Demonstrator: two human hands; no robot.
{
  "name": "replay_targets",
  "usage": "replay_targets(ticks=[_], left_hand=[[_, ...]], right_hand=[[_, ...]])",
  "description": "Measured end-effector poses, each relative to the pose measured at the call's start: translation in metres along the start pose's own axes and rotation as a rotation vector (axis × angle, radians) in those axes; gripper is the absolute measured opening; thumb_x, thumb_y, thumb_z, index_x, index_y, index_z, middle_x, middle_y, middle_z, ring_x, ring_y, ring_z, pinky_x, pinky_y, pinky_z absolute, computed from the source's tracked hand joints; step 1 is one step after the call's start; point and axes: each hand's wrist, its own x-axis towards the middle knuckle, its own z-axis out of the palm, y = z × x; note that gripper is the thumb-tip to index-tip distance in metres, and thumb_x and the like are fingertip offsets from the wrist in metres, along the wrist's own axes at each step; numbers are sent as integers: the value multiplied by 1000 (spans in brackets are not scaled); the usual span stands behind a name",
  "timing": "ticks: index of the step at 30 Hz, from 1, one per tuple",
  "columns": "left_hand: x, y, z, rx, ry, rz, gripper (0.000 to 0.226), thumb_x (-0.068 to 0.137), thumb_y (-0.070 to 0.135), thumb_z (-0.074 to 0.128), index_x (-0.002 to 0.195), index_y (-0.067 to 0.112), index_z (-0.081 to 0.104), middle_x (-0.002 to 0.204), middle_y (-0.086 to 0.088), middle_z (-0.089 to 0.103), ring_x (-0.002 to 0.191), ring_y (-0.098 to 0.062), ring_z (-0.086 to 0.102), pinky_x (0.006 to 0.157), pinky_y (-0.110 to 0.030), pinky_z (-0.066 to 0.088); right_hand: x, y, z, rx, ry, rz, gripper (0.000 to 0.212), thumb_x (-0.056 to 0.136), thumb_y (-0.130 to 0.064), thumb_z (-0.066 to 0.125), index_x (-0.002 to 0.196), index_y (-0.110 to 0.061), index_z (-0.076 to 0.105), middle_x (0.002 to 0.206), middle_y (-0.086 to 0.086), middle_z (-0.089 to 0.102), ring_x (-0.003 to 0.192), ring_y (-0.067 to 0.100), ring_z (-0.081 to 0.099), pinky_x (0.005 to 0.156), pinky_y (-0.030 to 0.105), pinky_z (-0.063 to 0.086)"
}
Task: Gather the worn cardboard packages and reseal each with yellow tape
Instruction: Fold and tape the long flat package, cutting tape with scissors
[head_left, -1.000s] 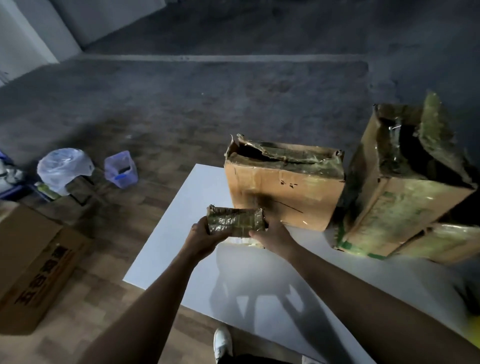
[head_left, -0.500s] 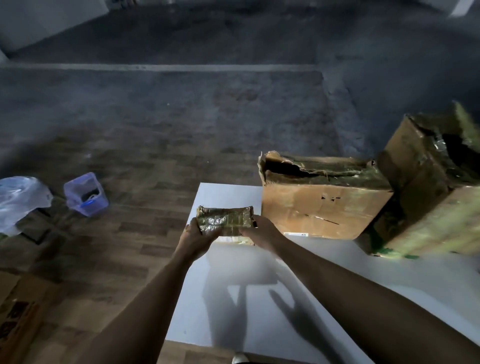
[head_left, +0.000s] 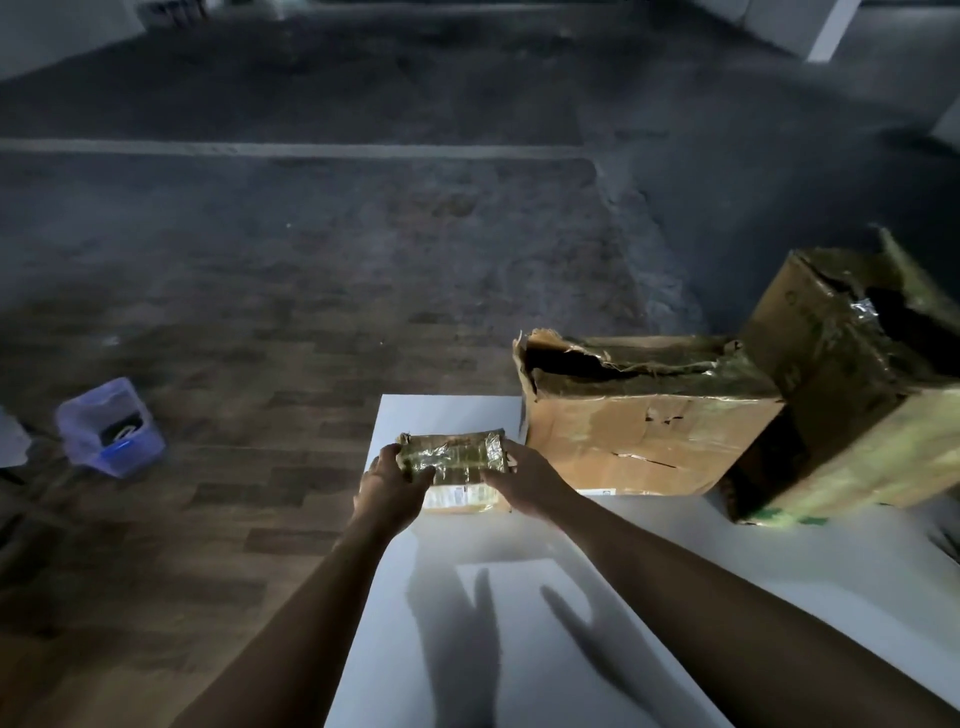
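Observation:
Both my hands hold a small flat cardboard package (head_left: 453, 462) wrapped in shiny yellowish tape, just above the far left corner of the white board (head_left: 519, 623). My left hand (head_left: 392, 486) grips its left end and my right hand (head_left: 524, 480) grips its right end. A torn brown box (head_left: 639, 426) with a ripped, taped top stands on the board to the right of the package. Further right a larger worn box (head_left: 852, 384) leans tilted, its open end dark.
A translucent purple container (head_left: 111, 428) sits on the wood-pattern floor to the left. Grey concrete floor with a white painted line (head_left: 291, 149) stretches beyond the board. A white plastic bag edge (head_left: 10, 441) shows at the far left.
My view has swung left, so the boxes sit further right in frame. Both hands kept hold of the small package near the board's far left corner.

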Motion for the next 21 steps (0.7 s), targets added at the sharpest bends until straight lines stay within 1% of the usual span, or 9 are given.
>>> replay_targets(ticks=[2, 4, 5, 8, 10, 13, 16, 18, 21], left_hand=[[4, 12, -1, 30, 24, 52, 63, 90, 44, 63, 144, 18, 41, 141, -10, 52, 127, -30, 50, 104, -48, 42], [5, 26, 0, 46, 36, 105, 63, 92, 42, 62, 145, 18, 40, 147, -9, 47, 133, -29, 44, 107, -47, 37], [5, 33, 1, 46, 41, 131, 62, 93, 41, 62, 145, 17, 40, 148, -9, 45, 135, -29, 42, 109, -47, 35], [3, 54, 8, 25, 58, 259, 57, 94, 38, 63, 142, 14, 45, 146, -11, 48, 134, -31, 43, 109, -49, 36], [1, 70, 14, -5, 53, 340, 54, 94, 37, 63, 139, 14, 47, 144, -11, 51, 131, -31, 46, 107, -48, 40], [-4, 100, 23, -59, 38, 422, 53, 95, 39, 60, 141, 16, 45, 144, -8, 49, 131, -26, 46, 105, -41, 43], [-8, 128, 32, -120, 50, 518, 57, 94, 38, 62, 142, 13, 42, 140, -10, 48, 130, -25, 45, 104, -36, 40], [-7, 145, 38, -112, 88, 582, 61, 91, 33, 68, 141, 10, 41, 138, -12, 44, 130, -26, 42, 106, -38, 38], [-1, 170, 43, 20, 133, 624, 70, 87, 29, 71, 146, 17, 35, 150, -11, 31, 137, -30, 31, 107, -47, 34]], right_hand=[[-2, 1, -4, -39, 5, 32, 62, 96, -28, 61, 150, -11, 38, 141, 13, 55, 124, 26, 56, 98, 31, 46], [-6, 3, -12, -50, 40, 12, 57, 98, -27, 59, 149, -9, 41, 149, 6, 48, 134, 21, 49, 100, 24, 38], [-9, 4, -17, -28, 63, -9, 50, 98, -26, 58, 144, -8, 48, 146, 5, 52, 132, 17, 51, 98, 21, 37], [-20, 4, -33, 23, 168, -68, 30, 99, -22, 56, 123, -9, 67, 122, 2, 68, 109, 8, 59, 83, 17, 42], [-26, 5, -46, 13, 236, -96, 25, 99, -23, 56, 113, -12, 72, 112, 3, 73, 100, 11, 65, 77, 19, 46], [-34, 7, -68, 107, 293, -80, 18, 98, -17, 55, 100, -18, 73, 92, 1, 75, 86, 17, 70, 81, 36, 58], [-43, 13, -91, 179, 370, -91, 21, 98, -13, 54, 90, -25, 70, 76, -2, 74, 77, 21, 71, 80, 46, 59], [-49, 17, -107, 191, 416, -119, 22, 98, -12, 54, 87, -23, 70, 74, -1, 73, 77, 26, 70, 78, 49, 59], [-53, 21, -132, 166, 474, -139, 21, 98, -13, 56, 83, -20, 68, 77, 0, 73, 76, 24, 69, 77, 49, 58]])
